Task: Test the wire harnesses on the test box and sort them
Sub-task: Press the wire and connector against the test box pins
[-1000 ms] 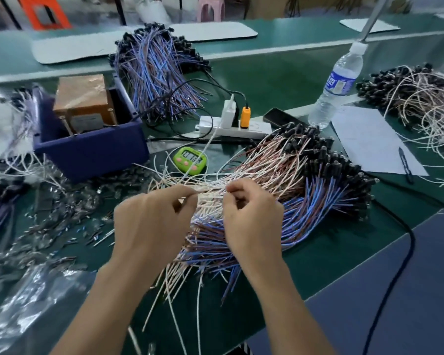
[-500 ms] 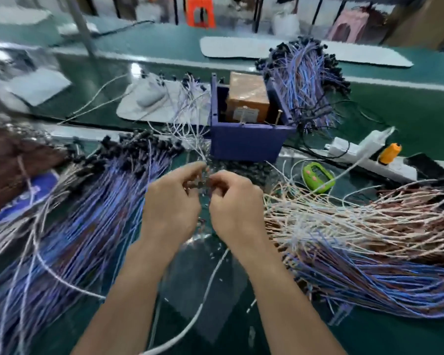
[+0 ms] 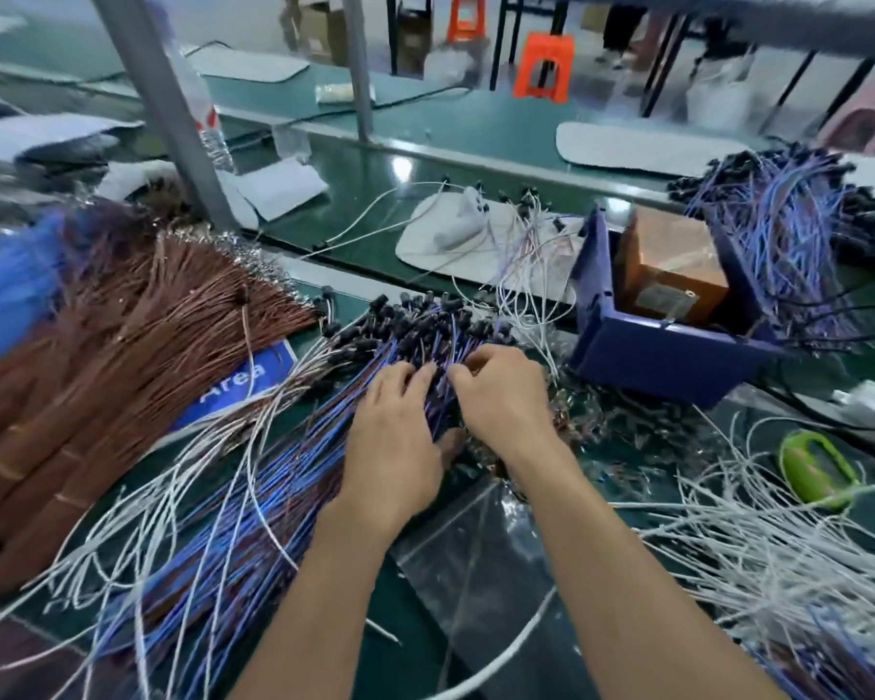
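**Operator:** Where's the pile I'm working on?

**Spotter:** Right under you. The blue harness bundle (image 3: 284, 477) lies fanned across the counter (image 3: 405, 603). Its black connectors (image 3: 415, 320) are bunched at the far end, and the wire tails run toward you and off to your left. A few white and brown strands are mixed in.

**Operator:** And my hands?

**Spotter:** Both are on that bundle, just short of the connectors, side by side with the fingertips nearly meeting. Your right grip (image 3: 501, 401) is clenched, fingers curled in and pinching among the blue wires. Your left grip (image 3: 395, 447) lies over the wires with the fingers stretched forward, the tips dipped into the strands and the thumb out to the right. I cannot tell whether it clasps a wire, because the strands hide the tips.

**Operator:** What else is around me?

**Spotter:** On your left is a thick sheaf of brown wires (image 3: 147, 336), with a blue label (image 3: 243, 381) reading "Area" partly covered beside it. Beyond your right grip stands a blue bin (image 3: 668, 356) with a copper-coloured box (image 3: 673, 265) inside. A second heap of blue wires (image 3: 789, 234) is draped behind the bin. Loose white wires (image 3: 779, 548) spread over the counter at your near right, and a green gadget (image 3: 814, 467) sits just past them. A clear plastic bag (image 3: 476, 558) lies flat beneath your forearms.
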